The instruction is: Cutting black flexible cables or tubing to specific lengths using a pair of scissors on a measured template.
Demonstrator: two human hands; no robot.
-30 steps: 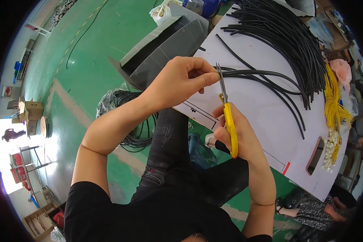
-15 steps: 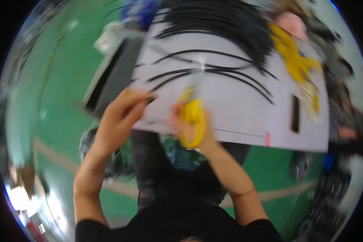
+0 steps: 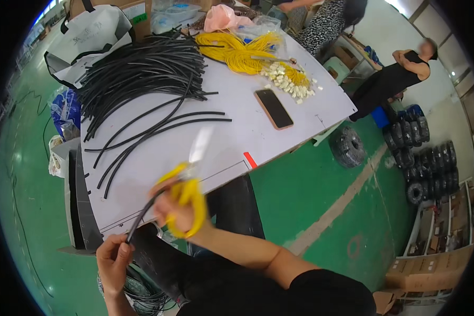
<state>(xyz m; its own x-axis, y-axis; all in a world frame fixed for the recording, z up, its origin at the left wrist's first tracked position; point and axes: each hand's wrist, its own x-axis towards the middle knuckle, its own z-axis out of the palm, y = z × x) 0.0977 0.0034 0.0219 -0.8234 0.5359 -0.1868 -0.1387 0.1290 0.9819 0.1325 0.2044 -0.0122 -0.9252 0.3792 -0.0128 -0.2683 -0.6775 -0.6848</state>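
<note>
"What sort of place is this?"

"A cable workshop. Beyond my scissor hand (image 3: pixel 176 208) lies a white worktable (image 3: pixel 231 137) heaped with cut black cables (image 3: pixel 142 73) and yellow wires (image 3: pixel 242 52). To the right of it, a painted green floor (image 3: pixel 310 184), stacked black cable coils (image 3: pixel 421 152) and cardboard boxes (image 3: pixel 432 268)."

yellow scissors (image 3: pixel 187 197) in r hand (image 3: pixel 176 208)

One scissors (image 3: pixel 187 184), one phone (image 3: pixel 274 108), two hands (image 3: pixel 113 258), one table (image 3: pixel 237 142).
</note>
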